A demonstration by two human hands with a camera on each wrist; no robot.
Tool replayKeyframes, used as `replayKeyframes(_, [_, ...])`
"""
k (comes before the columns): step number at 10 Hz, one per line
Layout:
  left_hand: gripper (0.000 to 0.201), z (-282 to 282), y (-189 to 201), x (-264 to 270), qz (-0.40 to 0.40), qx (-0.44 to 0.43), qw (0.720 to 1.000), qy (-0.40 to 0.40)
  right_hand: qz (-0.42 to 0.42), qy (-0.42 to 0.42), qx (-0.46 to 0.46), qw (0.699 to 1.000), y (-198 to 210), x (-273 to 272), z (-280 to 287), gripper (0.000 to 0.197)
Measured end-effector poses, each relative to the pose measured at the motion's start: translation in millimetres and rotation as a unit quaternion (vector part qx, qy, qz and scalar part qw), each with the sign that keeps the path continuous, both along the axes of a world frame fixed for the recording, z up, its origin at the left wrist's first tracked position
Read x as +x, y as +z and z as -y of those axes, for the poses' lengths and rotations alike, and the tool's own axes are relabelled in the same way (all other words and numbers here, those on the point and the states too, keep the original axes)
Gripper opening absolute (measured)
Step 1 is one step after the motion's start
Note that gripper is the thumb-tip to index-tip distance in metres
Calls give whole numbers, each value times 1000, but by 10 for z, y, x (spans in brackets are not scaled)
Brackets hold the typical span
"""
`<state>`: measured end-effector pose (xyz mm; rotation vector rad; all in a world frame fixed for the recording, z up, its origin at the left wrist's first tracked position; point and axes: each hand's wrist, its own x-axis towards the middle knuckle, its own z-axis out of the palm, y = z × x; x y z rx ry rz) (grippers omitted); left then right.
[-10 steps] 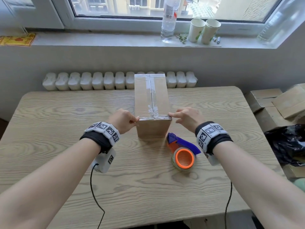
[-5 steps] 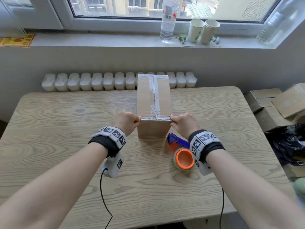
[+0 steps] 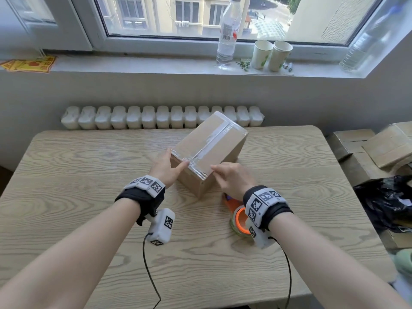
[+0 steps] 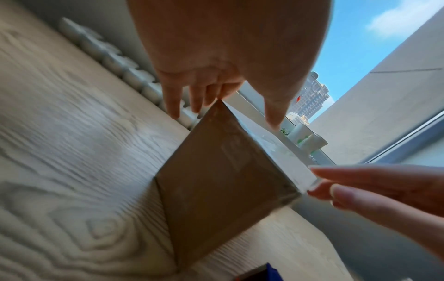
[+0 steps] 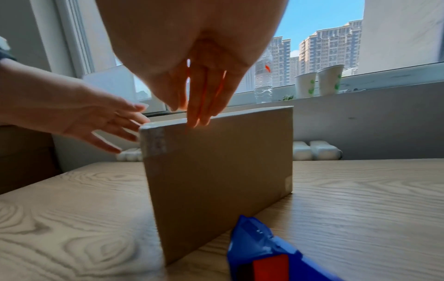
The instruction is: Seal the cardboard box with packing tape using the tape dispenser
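A tall cardboard box (image 3: 194,141) stands on the wooden table (image 3: 89,175), turned diagonally, far end to the right. Clear tape runs along its top seam and near top edge. My left hand (image 3: 166,166) touches the near left corner with straight fingers and the thumb lies along the near edge; the left wrist view shows those fingers (image 4: 175,106) at the box (image 4: 216,171) corner. My right hand (image 3: 229,177) touches the right top edge with straight fingers (image 5: 197,114) on the box (image 5: 216,171). The blue-and-orange tape dispenser (image 3: 237,216) lies by my right wrist, partly hidden.
Stacked cardboard boxes (image 3: 367,148) and a black bag (image 3: 388,201) crowd the table's right side. A white radiator (image 3: 156,117) runs behind the table. On the windowsill stand a plastic bottle (image 3: 227,34) and two paper cups (image 3: 272,54).
The box has been turned from square-on to diagonal, its far end swinging right. Both hands followed its near corners, and their fingers have straightened.
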<state>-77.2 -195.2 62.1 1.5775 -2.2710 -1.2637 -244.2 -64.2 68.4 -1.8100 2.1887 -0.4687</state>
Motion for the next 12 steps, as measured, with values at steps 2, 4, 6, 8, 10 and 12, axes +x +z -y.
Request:
replayKeyframes(2, [129, -161, -215, -214, -73, 71, 993, 54, -39, -8, 83, 996, -89, -371, 146, 54])
replayKeyframes(4, [129, 84, -249, -269, -148, 168, 973, 47, -10, -57, 47, 997, -70, -616, 231, 49])
replayKeyframes(6, [76, 239, -250, -206, -169, 112, 975, 96, 150, -179, 39, 972, -36, -862, 272, 57])
replayKeyframes(8, [35, 313, -427, -235, -158, 75, 977, 124, 293, -216, 34, 931, -241, -893, 358, 50])
replayKeyframes(10, [65, 248, -283, -319, -204, 174, 950, 162, 323, -228, 11, 919, -234, -785, 324, 44])
replayKeyframes(12, [66, 269, -358, -276, -203, 137, 961, 124, 319, -235, 66, 916, -243, -864, 325, 58])
